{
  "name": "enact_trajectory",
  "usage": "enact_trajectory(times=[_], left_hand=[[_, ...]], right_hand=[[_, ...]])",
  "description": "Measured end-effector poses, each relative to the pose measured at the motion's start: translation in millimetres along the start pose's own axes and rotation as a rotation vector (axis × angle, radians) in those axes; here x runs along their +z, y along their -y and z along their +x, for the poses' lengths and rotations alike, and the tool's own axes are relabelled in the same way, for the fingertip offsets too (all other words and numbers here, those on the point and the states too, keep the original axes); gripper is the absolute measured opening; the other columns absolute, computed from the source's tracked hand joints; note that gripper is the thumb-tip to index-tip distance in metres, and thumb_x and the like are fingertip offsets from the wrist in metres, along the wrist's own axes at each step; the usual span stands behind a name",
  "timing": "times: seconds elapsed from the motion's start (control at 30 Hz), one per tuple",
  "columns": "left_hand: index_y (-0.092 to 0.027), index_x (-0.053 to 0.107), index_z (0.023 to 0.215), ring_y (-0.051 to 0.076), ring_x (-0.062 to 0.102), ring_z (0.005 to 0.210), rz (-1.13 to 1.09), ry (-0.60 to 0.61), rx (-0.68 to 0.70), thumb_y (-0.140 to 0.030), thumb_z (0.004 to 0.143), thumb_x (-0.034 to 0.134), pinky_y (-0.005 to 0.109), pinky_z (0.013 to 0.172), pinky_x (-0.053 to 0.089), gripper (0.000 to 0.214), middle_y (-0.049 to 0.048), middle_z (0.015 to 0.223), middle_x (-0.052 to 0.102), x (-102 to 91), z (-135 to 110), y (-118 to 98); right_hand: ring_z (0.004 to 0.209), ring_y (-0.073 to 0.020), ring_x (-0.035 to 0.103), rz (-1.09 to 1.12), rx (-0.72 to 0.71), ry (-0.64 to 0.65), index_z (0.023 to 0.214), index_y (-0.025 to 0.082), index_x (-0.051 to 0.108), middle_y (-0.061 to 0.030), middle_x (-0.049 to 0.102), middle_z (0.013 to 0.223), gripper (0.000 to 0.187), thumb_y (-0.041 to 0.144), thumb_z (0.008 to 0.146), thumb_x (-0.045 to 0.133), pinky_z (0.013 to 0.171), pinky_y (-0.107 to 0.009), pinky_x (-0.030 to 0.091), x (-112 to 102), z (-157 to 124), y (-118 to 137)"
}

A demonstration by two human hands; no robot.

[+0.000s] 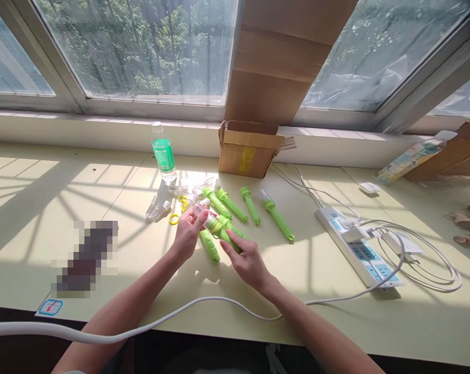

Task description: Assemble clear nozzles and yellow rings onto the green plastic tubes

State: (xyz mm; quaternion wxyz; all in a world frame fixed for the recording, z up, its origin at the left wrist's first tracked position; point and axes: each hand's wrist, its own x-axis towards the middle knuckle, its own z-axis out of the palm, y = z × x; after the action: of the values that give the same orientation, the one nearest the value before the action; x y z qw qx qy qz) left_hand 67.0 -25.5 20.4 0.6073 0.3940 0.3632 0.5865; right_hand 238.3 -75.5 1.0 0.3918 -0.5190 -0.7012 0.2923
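Both hands meet over the table's middle on one green stick-shaped tool [219,231] with a clear capped head. My left hand [188,232] pinches the clear cap end. My right hand [248,262] grips the green handle from below. Another green tool [210,245] lies flat just under them. Several more green tools [278,219] lie in a row behind, to the right. Loose clear caps [159,208] and yellow rings [174,218] lie to the left of my left hand.
A green-labelled water bottle [163,154] stands at the back, an open cardboard box [247,149] beside it. A white power strip [359,249] with plugged cables lies at right. A white cable [203,302] crosses the near table edge. A blurred dark object [87,255] lies at left.
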Motion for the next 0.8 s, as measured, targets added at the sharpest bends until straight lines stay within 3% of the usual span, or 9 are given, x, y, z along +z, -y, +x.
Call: enact_trajectory(times=[0.2,0.4,0.6,0.8], left_hand=[[-0.012,0.062,0.109,0.020,0.070,0.081,-0.008,0.016,-0.005,-0.041,0.077,0.074,0.032,0.072,0.055,0.045,0.0093,0.090,0.072,-2.6,2.3,2.0],[-0.013,0.060,0.112,0.023,0.070,0.084,0.050,0.052,0.027,-0.045,0.079,0.072,0.033,0.073,0.054,0.048,0.0107,0.092,0.073,-2.4,0.1,2.9],[-0.013,0.062,0.115,0.023,0.070,0.090,0.202,-0.002,0.077,-0.051,0.080,0.067,0.033,0.078,0.053,0.052,0.0111,0.094,0.073,0.1,-3.0,-0.4],[-0.015,0.065,0.097,0.021,0.069,0.087,0.336,0.036,0.199,-0.052,0.087,0.058,0.034,0.079,0.056,0.038,0.0085,0.094,0.072,-3.0,-1.3,3.0]], right_hand=[[0.071,-0.0217,0.066,0.210,0.074,0.072,0.117,0.016,0.070,-0.0038,0.070,0.073,0.042,0.046,0.091,0.055,0.058,-0.029,0.052,-0.3,2.6,0.4],[0.092,-0.0253,0.069,0.155,0.006,-0.014,0.113,0.016,0.069,-0.0085,0.074,0.102,0.036,0.041,0.090,0.059,0.080,-0.034,0.055,5.0,1.4,-2.0],[0.085,-0.0225,0.070,0.063,-0.082,-0.051,0.113,0.017,0.066,-0.0076,0.074,0.098,0.029,0.034,0.091,0.056,0.074,-0.031,0.055,5.1,-0.4,-0.2],[0.087,-0.0223,0.068,-0.087,-0.182,-0.212,0.122,0.015,0.060,-0.0109,0.072,0.102,0.034,0.025,0.090,0.053,0.073,-0.031,0.055,-5.8,5.0,-9.0]])
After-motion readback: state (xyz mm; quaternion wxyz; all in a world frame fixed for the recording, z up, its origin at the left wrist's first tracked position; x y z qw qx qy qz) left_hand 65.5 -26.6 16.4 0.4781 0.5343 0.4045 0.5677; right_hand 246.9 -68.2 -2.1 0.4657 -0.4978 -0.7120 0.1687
